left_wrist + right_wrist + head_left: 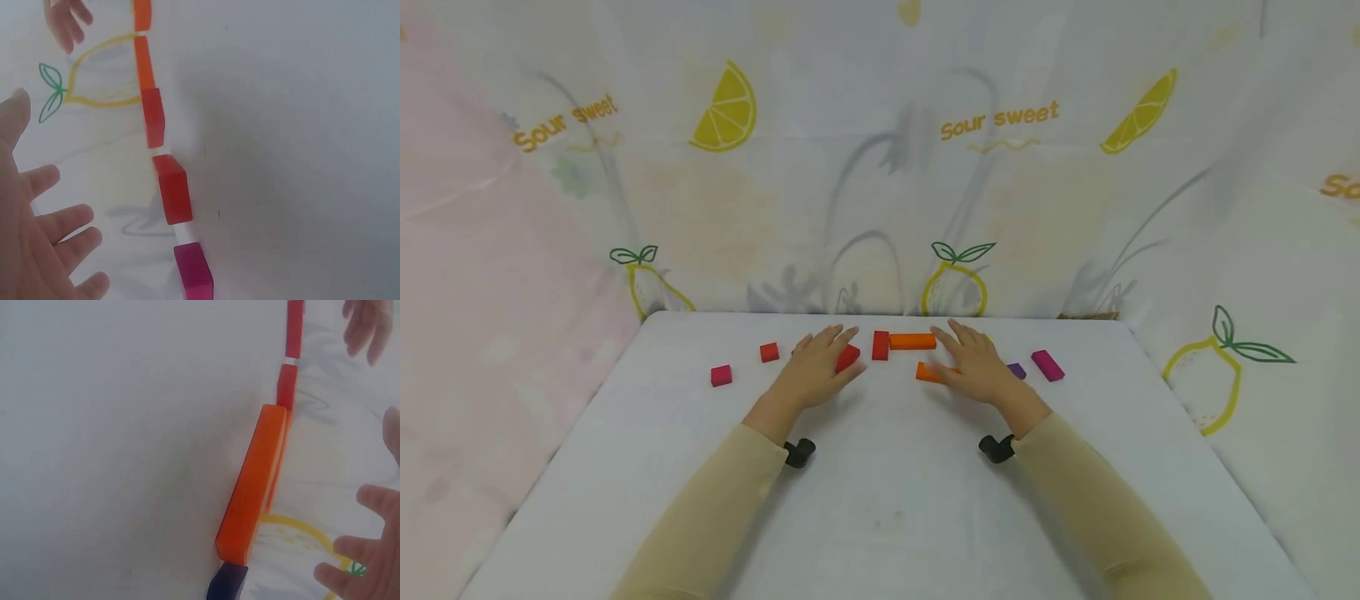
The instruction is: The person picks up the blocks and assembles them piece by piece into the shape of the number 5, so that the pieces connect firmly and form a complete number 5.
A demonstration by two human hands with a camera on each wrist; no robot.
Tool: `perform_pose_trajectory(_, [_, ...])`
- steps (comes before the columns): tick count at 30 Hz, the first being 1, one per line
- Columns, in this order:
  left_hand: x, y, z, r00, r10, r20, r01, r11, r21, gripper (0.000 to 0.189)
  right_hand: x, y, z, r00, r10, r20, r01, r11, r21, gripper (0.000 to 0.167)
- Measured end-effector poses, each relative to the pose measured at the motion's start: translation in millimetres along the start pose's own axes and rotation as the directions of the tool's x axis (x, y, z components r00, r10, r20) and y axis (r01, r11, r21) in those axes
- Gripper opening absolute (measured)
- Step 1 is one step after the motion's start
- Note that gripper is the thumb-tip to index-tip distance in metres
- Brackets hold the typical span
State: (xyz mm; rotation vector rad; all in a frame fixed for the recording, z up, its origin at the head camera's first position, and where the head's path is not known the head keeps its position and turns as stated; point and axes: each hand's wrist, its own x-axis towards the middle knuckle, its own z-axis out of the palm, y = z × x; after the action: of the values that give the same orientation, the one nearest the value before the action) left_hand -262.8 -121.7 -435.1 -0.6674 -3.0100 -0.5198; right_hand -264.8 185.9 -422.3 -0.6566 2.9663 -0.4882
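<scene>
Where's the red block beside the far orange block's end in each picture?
Head: red block, centred sideways, just below mid-height, between left hand and right hand.
Left wrist: red block, left of centre, upper half.
Right wrist: red block, right of centre, upper half.
Shared landmark: far orange block, partly hidden in the right wrist view.

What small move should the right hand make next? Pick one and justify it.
I would probably lower the right hand to the nearer orange rectangular block and pinch it: the hand is open and empty, partly covering that block in the head view, while the right wrist view shows the block untouched.
</scene>
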Motion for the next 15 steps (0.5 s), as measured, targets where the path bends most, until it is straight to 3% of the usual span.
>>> perform_pose_trajectory(7, [13.9,2.6,7.9,1.000,0.014,-0.002,-0.014,1.000,-0.026,0.072,20.9,-2,5,0.998,0.043,0.042,-0.044,0.999,0.010,0.072])
perform_pose_trajectory(15, [34.6,6.7,14.6,0.999,-0.051,-0.011,0.049,0.995,-0.084,0.069,39.6,-6,5,0.999,0.034,0.008,-0.035,0.998,0.046,0.062])
